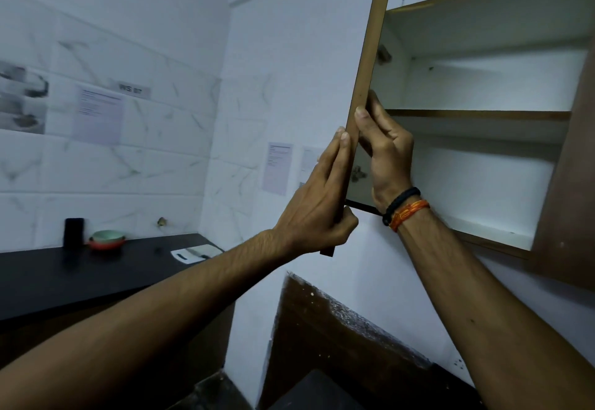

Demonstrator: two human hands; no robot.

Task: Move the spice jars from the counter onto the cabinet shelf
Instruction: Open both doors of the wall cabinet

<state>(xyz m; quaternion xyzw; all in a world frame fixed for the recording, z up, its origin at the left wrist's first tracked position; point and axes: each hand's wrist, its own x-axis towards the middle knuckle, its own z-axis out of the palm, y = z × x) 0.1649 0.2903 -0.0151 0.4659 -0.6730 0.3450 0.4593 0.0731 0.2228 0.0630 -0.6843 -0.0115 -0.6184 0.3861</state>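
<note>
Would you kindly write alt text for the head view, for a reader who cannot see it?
Both hands hold the edge of an open wooden cabinet door, the left hand on its outer face, the right hand on its inner face. The cabinet shelf behind looks bare. On the dark counter at left sit stacked bowls.

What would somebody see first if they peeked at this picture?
Right in the middle, two hands hold the edge of an open brown cabinet door: the left hand on its outer side, the right hand, with wrist bands, on its inner side. To the right, the cabinet's white shelves show no jars. Far left, a green and red bowl sits on the black counter.
</note>
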